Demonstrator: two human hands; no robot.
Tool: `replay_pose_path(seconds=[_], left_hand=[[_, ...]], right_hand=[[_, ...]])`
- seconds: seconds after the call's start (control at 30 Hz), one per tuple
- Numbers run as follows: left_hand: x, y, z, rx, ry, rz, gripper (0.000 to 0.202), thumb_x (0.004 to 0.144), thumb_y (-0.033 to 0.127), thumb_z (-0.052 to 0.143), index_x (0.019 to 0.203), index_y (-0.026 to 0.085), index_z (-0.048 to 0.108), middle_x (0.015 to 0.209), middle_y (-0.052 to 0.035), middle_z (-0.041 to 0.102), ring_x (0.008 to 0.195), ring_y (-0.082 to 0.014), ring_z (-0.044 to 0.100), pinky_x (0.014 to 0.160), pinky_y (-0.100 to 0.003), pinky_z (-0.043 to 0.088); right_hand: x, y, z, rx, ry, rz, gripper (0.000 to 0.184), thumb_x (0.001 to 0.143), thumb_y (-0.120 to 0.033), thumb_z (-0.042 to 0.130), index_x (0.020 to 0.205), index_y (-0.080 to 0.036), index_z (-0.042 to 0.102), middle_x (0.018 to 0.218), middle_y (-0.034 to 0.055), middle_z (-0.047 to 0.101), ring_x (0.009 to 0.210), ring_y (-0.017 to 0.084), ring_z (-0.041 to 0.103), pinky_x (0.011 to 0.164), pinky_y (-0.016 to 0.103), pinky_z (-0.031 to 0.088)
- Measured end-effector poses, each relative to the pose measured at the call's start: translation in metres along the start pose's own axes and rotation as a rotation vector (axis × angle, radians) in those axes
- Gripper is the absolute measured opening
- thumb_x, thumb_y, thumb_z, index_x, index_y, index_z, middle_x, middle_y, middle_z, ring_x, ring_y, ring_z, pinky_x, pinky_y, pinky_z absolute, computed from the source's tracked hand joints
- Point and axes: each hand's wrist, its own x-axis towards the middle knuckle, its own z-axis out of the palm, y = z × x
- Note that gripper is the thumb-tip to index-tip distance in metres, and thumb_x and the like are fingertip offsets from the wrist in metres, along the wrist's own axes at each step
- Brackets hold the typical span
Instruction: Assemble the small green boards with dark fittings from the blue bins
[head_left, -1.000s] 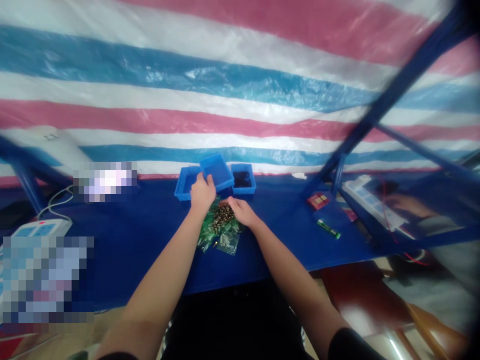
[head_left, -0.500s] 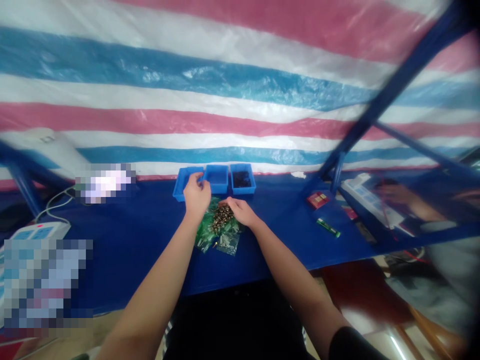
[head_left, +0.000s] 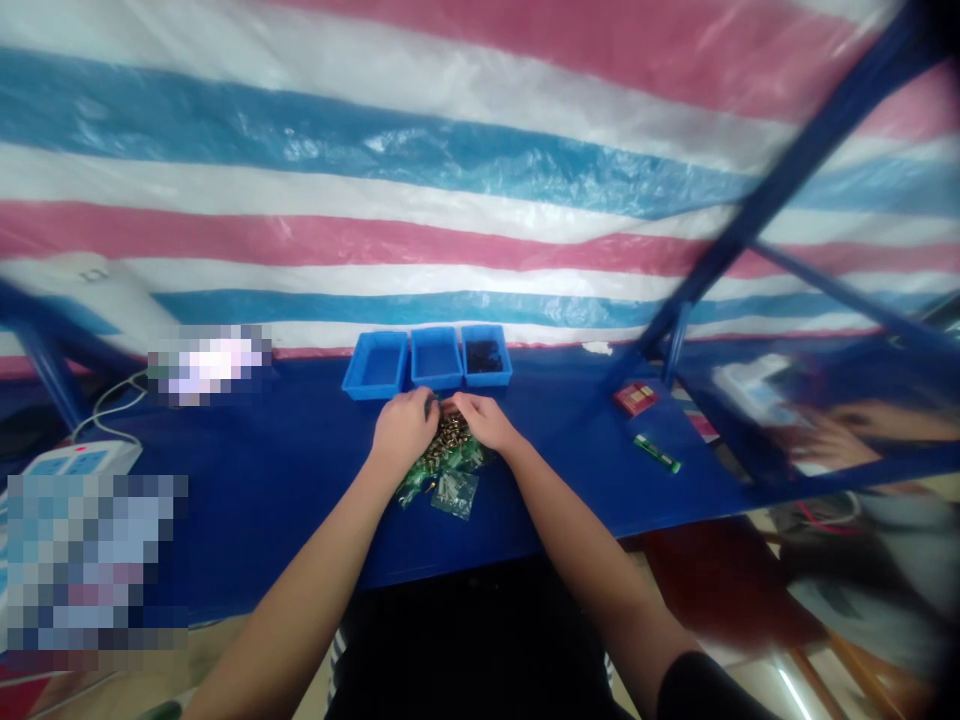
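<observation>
Probably slippery metal bits (head_left: 452, 432) on soft green plastic (head_left: 415, 484), mid-frame
Cup the edges; left hand (head_left: 406, 432) and right hand (head_left: 487, 422) curl there, can't tell grip contents

blue table (head_left: 285, 480) | three blue trays (head_left: 436, 378) | plastic bags (head_left: 454, 496) | red box (head_left: 635, 398)

- Brassy pieces (head_left: 452, 432) mid-dial on my feed, green bags (head_left: 418, 482) at seven o'clock.
- Blue trays (head_left: 436, 381) at twelve, black bits (head_left: 482, 357) at one.
- Beyond, I see a sheet (head_left: 450, 210) striped red, white and blue.
- Red box (head_left: 636, 399), green packet (head_left: 657, 454) at three.
- Dark blue table (head_left: 285, 490).
</observation>
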Motion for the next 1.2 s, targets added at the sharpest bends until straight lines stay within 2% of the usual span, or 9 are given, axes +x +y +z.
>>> replay_pose_path(seconds=[0.13,0.33,0.43,0.53,0.63,0.7,0.9,1.07,1.2], left_hand=[[-0.019,0.001,-0.002,0.030,-0.062,0.081,0.029,0.090,0.029,0.043,0.105,0.017,0.064,0.095,-0.0132,0.069,0.093,-0.0272,0.063,0.086,-0.037,0.045],[-0.029,0.003,-0.013,-0.017,-0.018,-0.036,0.035,0.091,0.037,0.044,0.113,0.020,0.064,0.112,-0.0133,0.068,0.107,-0.0304,0.059,0.098,-0.048,0.038],[-0.049,0.002,-0.031,-0.012,-0.012,-0.017,0.042,0.090,0.048,0.046,0.126,0.029,0.058,0.142,-0.0091,0.049,0.132,-0.0343,0.041,0.108,-0.058,0.025],[-0.087,-0.001,-0.045,0.021,-0.073,-0.010,0.067,0.079,0.064,0.056,0.140,0.039,0.044,0.159,-0.0037,0.020,0.143,-0.0434,0.016,0.107,-0.069,0.014],[-0.123,-0.001,-0.046,0.026,-0.163,0.024,0.085,0.070,0.072,0.061,0.145,0.042,0.035,0.161,-0.0012,0.007,0.144,-0.0468,0.004,0.107,-0.071,0.012],[-0.136,0.003,-0.040,0.022,-0.193,0.032,0.090,0.067,0.073,0.063,0.146,0.042,0.033,0.162,-0.0021,0.003,0.144,-0.0478,0.001,0.108,-0.070,0.014],[-0.122,0.021,-0.019,0.020,-0.141,-0.008,0.081,0.075,0.067,0.060,0.147,0.039,0.032,0.162,-0.0049,0.003,0.144,-0.0480,0.001,0.108,-0.071,0.012],[-0.109,0.031,-0.014,0.005,-0.149,0.020,0.073,0.079,0.063,0.058,0.145,0.039,0.036,0.160,-0.0044,0.015,0.144,-0.0475,0.000,0.106,-0.075,0.007],[-0.105,0.031,-0.017,-0.070,-0.178,0.033,0.073,0.080,0.062,0.057,0.146,0.040,0.033,0.161,-0.0033,0.013,0.144,-0.0453,-0.001,0.106,-0.075,0.006]], right_hand=[[-0.001,0.000,0.002,-0.080,0.061,-0.011,0.052,0.094,-0.059,0.037,0.107,-0.022,0.071,0.104,0.0042,0.073,0.103,0.022,0.066,0.095,0.035,0.047],[-0.003,-0.004,0.003,-0.234,0.153,-0.091,0.042,0.096,-0.050,0.039,0.099,-0.023,0.072,0.096,0.0041,0.073,0.093,0.021,0.066,0.091,0.034,0.048],[-0.002,-0.004,-0.007,-0.381,0.397,-0.159,0.034,0.094,-0.042,0.045,0.096,-0.021,0.072,0.097,0.0081,0.069,0.100,0.023,0.061,0.097,0.038,0.043],[0.002,0.002,-0.023,-0.521,0.690,-0.128,0.032,0.090,-0.037,0.051,0.113,-0.021,0.066,0.118,0.0130,0.060,0.120,0.027,0.048,0.106,0.046,0.034],[0.007,0.014,-0.036,-0.580,0.619,-0.115,0.046,0.084,-0.038,0.061,0.128,-0.024,0.057,0.132,0.0137,0.050,0.132,0.029,0.038,0.109,0.050,0.028],[0.011,0.022,-0.040,-0.570,0.535,-0.089,0.039,0.082,-0.040,0.064,0.117,-0.025,0.063,0.130,0.0124,0.053,0.128,0.029,0.042,0.107,0.049,0.032],[0.013,0.034,-0.048,-0.474,0.553,-0.082,0.019,0.082,-0.038,0.062,0.090,-0.020,0.065,0.105,0.0096,0.065,0.109,0.025,0.057,0.099,0.040,0.042],[0.009,0.030,-0.060,-0.403,0.615,-0.067,0.022,0.080,-0.040,0.063,0.089,-0.020,0.066,0.096,0.0067,0.070,0.094,0.024,0.063,0.094,0.039,0.046],[0.006,0.020,-0.063,-0.350,0.673,-0.118,0.026,0.079,-0.044,0.064,0.090,-0.020,0.067,0.099,0.0074,0.071,0.097,0.025,0.063,0.093,0.040,0.047]])
